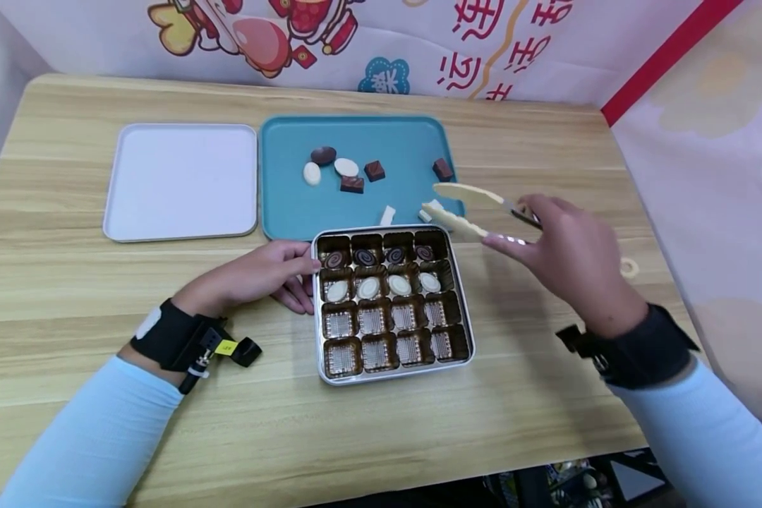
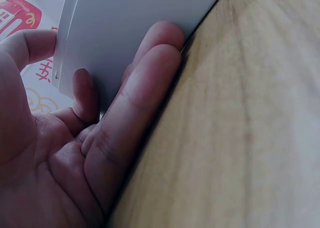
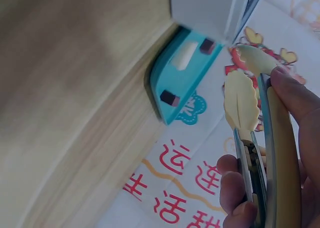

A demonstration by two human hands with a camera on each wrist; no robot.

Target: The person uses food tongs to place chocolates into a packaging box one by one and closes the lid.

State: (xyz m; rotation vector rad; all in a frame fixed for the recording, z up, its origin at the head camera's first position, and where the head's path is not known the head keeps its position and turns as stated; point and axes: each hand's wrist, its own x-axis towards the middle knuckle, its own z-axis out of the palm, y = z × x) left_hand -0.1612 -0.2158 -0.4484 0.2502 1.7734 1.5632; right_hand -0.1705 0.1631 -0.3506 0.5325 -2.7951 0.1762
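Observation:
A square metal tin (image 1: 395, 379) with a brown compartment liner stands on the table. Dark swirled oval chocolates (image 1: 365, 257) lie in its far row, white oval chocolates (image 1: 368, 288) in the second; the two near rows show bare ribbed bottoms. At its left side my left hand (image 1: 263, 275) holds it, thumb at the rim and fingers against the outer wall (image 2: 120, 33). My right hand (image 1: 574, 257) grips tongs (image 3: 242, 105) with cream-coloured tips. The tips stand apart with nothing between them, above the near right corner of the blue tray (image 1: 286, 212).
On the blue tray lie dark ovals and squares (image 1: 375, 171), white ovals (image 1: 346, 167) and white bars (image 1: 387, 215). A white tray (image 1: 180, 183) sits to its left. Beside my right wrist is a small cream ring (image 1: 629, 267). A printed cloth (image 1: 406, 42) hangs behind the table.

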